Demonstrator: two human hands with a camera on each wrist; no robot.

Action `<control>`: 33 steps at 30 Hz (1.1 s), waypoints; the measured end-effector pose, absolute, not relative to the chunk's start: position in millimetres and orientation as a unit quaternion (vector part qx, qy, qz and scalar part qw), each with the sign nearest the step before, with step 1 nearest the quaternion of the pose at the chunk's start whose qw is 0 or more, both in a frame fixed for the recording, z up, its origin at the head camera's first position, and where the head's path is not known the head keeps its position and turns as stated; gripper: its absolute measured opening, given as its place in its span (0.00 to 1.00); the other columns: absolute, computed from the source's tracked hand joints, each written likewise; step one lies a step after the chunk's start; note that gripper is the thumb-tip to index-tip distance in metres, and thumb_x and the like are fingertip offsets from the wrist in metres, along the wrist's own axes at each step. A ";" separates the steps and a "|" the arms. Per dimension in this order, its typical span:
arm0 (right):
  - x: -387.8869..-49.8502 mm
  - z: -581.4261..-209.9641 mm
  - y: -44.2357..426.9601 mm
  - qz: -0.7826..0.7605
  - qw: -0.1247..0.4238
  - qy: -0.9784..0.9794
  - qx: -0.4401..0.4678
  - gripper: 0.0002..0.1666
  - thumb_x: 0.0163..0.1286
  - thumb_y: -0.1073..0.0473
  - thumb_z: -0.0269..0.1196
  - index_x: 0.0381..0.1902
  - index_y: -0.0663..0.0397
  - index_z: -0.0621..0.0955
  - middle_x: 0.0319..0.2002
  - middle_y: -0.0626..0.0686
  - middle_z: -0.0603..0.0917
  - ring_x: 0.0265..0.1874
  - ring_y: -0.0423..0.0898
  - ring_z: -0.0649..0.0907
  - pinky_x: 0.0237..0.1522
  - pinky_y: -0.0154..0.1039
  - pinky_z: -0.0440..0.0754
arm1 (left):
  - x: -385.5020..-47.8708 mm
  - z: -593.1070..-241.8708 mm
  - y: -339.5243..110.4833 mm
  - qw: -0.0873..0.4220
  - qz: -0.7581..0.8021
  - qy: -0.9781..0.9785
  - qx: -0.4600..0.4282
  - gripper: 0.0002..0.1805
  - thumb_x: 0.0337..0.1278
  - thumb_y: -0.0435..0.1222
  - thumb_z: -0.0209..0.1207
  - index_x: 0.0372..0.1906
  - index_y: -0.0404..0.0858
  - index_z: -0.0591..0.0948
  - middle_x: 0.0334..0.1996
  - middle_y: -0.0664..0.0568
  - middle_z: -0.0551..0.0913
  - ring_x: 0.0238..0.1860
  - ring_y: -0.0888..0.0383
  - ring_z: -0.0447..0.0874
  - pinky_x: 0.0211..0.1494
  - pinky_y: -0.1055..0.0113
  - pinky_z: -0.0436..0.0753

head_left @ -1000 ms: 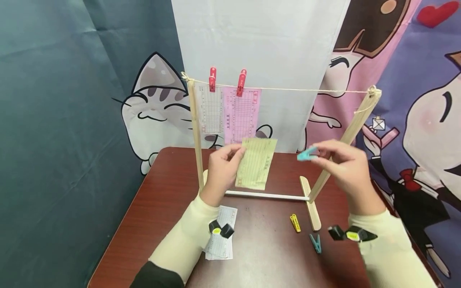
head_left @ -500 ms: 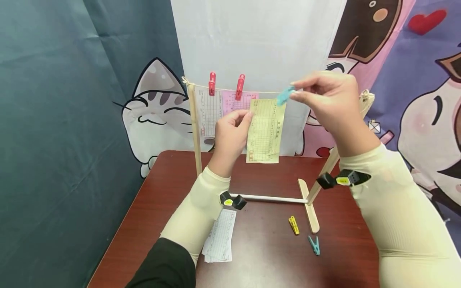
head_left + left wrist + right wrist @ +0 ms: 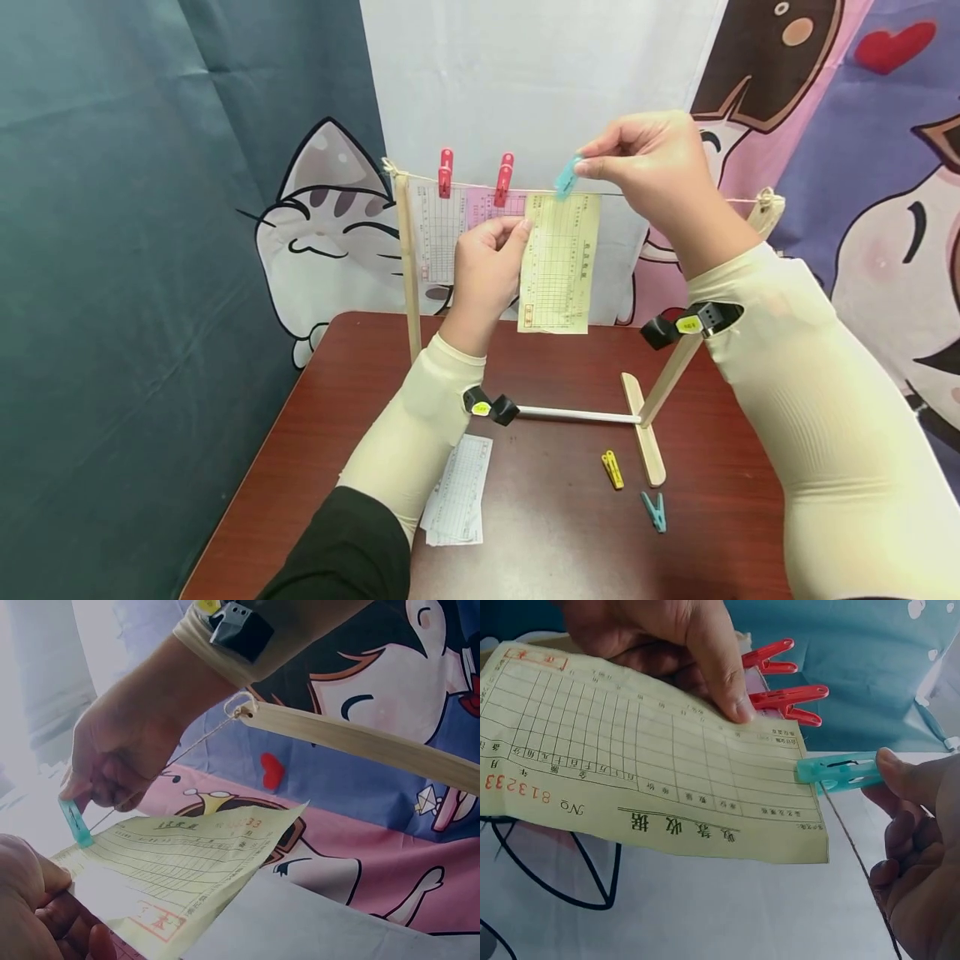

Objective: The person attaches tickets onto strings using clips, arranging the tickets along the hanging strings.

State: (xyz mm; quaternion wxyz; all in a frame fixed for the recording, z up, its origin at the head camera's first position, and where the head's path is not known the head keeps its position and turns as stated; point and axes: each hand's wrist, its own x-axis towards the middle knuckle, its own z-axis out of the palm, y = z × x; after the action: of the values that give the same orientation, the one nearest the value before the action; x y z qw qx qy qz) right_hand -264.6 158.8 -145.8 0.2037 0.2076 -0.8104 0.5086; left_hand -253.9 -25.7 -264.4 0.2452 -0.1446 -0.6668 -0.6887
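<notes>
A yellow receipt sheet [image 3: 558, 267] hangs upright, its top edge at the string [image 3: 859, 855]. My left hand [image 3: 486, 262] pinches its left edge between thumb and fingers. With thumb and fingertips, my right hand [image 3: 652, 162] pinches the handle end of a teal clothespin [image 3: 567, 177] above the sheet. In the right wrist view the clothespin's tips lie over the string and the sheet's top edge. To the left, two red clothespins [image 3: 503, 180] hold a white slip [image 3: 438, 233] and a pink slip [image 3: 487, 204] on the same string; my left hand partly hides the pink one.
Wooden posts [image 3: 408, 267] carry the string, with a white rod [image 3: 577, 415] low between them and a wooden foot [image 3: 643, 442] at right. On the table lie a yellow clothespin [image 3: 612, 470], another teal clothespin [image 3: 655, 512] and a pile of white slips [image 3: 459, 492].
Both hands have risen to the string, bringing up the yellow sheet and the teal clothespin. The right hand has moved left, and the clothespin has gone from apart to over the sheet's top edge.
</notes>
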 end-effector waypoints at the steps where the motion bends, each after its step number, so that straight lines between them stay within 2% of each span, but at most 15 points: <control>1: -265.9 -145.7 158.4 0.507 0.200 -0.812 0.208 0.03 0.60 0.64 0.78 0.30 0.57 0.92 0.28 0.44 0.90 0.28 0.38 0.82 0.26 0.30 0.72 | -253.6 -264.1 -25.6 0.248 -0.688 -0.667 -0.143 0.09 0.70 0.34 0.65 0.43 0.30 0.90 0.29 0.43 0.89 0.26 0.62 0.85 0.31 0.68 0.86; 10: -267.3 -142.0 160.7 0.487 0.178 -0.828 0.213 0.02 0.61 0.64 0.77 0.33 0.54 0.92 0.31 0.43 0.91 0.32 0.39 0.86 0.35 0.30 0.79 | -255.3 -262.8 -24.5 0.266 -0.684 -0.664 -0.143 0.10 0.69 0.34 0.65 0.43 0.30 0.90 0.29 0.44 0.88 0.25 0.64 0.82 0.29 0.71 0.83; 17: -266.8 -140.4 161.2 0.459 0.136 -0.844 0.240 0.12 0.62 0.63 0.77 0.43 0.61 0.91 0.32 0.43 0.91 0.32 0.38 0.87 0.38 0.27 0.82 | -256.7 -264.2 -25.5 0.269 -0.685 -0.661 -0.146 0.09 0.69 0.34 0.66 0.42 0.31 0.90 0.28 0.44 0.88 0.26 0.63 0.81 0.28 0.72 0.81; 20: -266.5 -140.6 162.3 0.433 0.116 -0.860 0.246 0.16 0.63 0.61 0.77 0.48 0.60 0.90 0.33 0.43 0.91 0.33 0.38 0.87 0.36 0.26 0.81 | -257.4 -266.3 -26.2 0.268 -0.683 -0.663 -0.147 0.09 0.69 0.34 0.66 0.42 0.31 0.90 0.28 0.44 0.88 0.25 0.63 0.81 0.28 0.71 0.81; 23: -266.0 -141.4 163.4 0.399 0.119 -0.874 0.252 0.19 0.63 0.58 0.77 0.51 0.58 0.89 0.34 0.43 0.91 0.35 0.39 0.86 0.35 0.28 0.79 | -257.6 -268.4 -26.9 0.266 -0.678 -0.669 -0.145 0.09 0.69 0.35 0.66 0.41 0.32 0.90 0.28 0.45 0.88 0.25 0.62 0.82 0.28 0.71 0.82; 29: -263.9 -142.1 166.9 0.339 0.145 -0.894 0.254 0.26 0.63 0.52 0.77 0.60 0.45 0.87 0.41 0.43 0.89 0.34 0.42 0.82 0.30 0.34 0.71 | -257.5 -270.2 -27.6 0.256 -0.672 -0.679 -0.149 0.10 0.69 0.35 0.66 0.44 0.32 0.90 0.30 0.45 0.90 0.27 0.61 0.85 0.31 0.69 0.84; 33: -262.1 -142.9 168.9 0.313 0.177 -0.896 0.260 0.28 0.65 0.49 0.75 0.63 0.43 0.85 0.49 0.44 0.90 0.40 0.41 0.82 0.41 0.34 0.73 | -256.4 -271.3 -29.7 0.269 -0.649 -0.696 -0.150 0.11 0.69 0.36 0.66 0.45 0.33 0.90 0.32 0.46 0.90 0.29 0.61 0.85 0.33 0.69 0.84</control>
State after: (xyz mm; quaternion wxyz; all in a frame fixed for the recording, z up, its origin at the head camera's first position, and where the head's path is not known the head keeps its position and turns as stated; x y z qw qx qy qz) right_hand -262.1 168.9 -142.9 0.1768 0.2598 -0.8964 0.3127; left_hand -256.4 -29.7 -271.3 0.2685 -0.1504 -0.6955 -0.6493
